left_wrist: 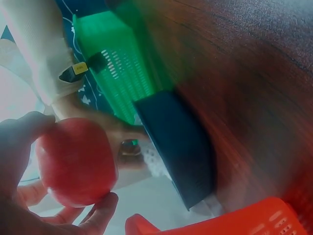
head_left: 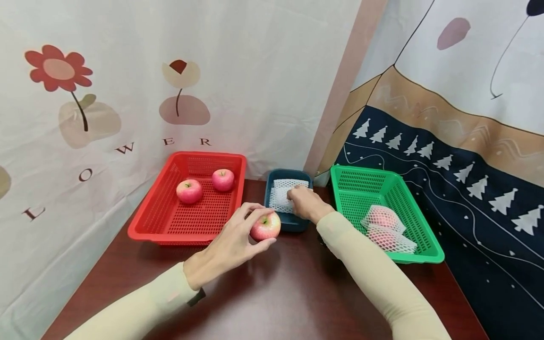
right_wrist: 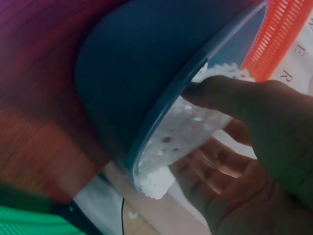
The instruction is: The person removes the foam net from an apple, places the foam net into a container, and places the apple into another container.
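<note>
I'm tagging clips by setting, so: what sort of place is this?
Likely an indoor fruit-wrapping corner, possibly staged: a red basket holds bare apples, a green basket holds net-wrapped fruit, and printed cloth hangs as a backdrop.

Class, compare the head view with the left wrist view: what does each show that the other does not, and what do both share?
Only the head view shows two apples in the red basket, two net-wrapped fruits in the green basket and the red flower printed on the backdrop.

Only the left wrist view shows the yellow label on the dark device at the right sleeve.

Both show the left hand holding an apple, the right hand at the dark blue tray, white netting there, both baskets, and the table.
</note>
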`<state>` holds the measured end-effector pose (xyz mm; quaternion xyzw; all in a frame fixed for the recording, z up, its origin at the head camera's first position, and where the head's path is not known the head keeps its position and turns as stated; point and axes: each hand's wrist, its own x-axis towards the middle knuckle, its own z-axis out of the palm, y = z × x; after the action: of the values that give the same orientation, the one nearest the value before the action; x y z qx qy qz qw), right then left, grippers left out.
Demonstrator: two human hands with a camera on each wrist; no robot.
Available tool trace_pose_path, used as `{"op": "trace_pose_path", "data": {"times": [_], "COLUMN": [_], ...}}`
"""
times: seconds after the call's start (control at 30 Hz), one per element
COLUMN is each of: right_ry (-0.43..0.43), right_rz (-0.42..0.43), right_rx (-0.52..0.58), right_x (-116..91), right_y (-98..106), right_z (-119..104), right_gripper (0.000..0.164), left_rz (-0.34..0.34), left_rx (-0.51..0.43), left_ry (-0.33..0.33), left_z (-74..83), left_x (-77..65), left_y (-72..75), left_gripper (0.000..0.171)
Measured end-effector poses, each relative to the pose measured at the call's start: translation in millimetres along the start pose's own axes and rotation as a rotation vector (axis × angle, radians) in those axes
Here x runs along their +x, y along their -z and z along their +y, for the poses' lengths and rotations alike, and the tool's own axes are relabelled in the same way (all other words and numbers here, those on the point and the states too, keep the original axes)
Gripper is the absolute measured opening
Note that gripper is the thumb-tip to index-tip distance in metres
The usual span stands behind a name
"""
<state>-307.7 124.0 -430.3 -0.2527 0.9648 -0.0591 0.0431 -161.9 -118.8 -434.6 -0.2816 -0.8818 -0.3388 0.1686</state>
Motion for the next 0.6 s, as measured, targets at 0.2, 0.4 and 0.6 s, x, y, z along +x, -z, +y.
{"op": "trace_pose_path", "data": {"times": [0.2, 0.4, 0.6], "right_ry": [0.085, 0.1, 0.058], "right_rz": [-0.064, -0.149, -0.215], "right_rx": [0.047, 0.108, 0.109], "right_x": [27, 74, 54], "right_y": [-30, -89, -72], "right_z": [30, 80, 55], "right_gripper": [0.038, 0.036, 0.034], "left_rz": [0.008, 0.023, 0.034], "left_rx": [0.0, 0.015, 0.034], "left_ry": [0.006, 0.004, 0.007], "left_z": [-0.3, -1.9, -3.2], "left_x": [2.9, 3.9, 7.0], "left_y": [4.0, 7.6, 12.0], "left_gripper": [0.075, 0.077, 0.075]}}
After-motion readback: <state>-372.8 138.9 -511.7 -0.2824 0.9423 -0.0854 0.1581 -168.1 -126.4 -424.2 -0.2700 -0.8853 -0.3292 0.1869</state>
